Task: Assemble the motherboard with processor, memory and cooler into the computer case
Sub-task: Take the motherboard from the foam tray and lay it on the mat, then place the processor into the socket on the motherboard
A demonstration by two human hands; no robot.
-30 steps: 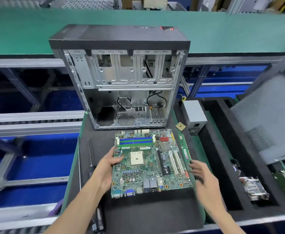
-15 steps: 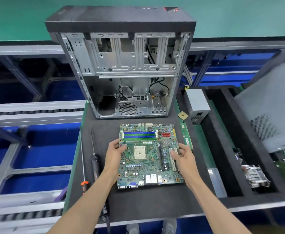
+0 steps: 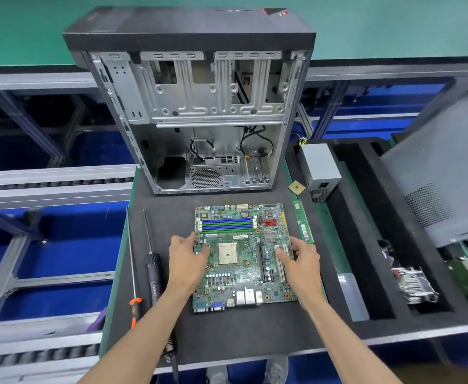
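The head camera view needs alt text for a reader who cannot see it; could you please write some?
A person's left hand and right hand rest on either side of a green motherboard lying flat on a dark foam mat. Behind it stands an open computer case, with a processor and memory stick to the right.

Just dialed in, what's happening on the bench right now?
A person has both hands on the motherboard lying flat on the black mat: left hand at its left edge, right hand at its right. Its socket is empty. The processor and memory stick lie beside it; the open case stands behind.
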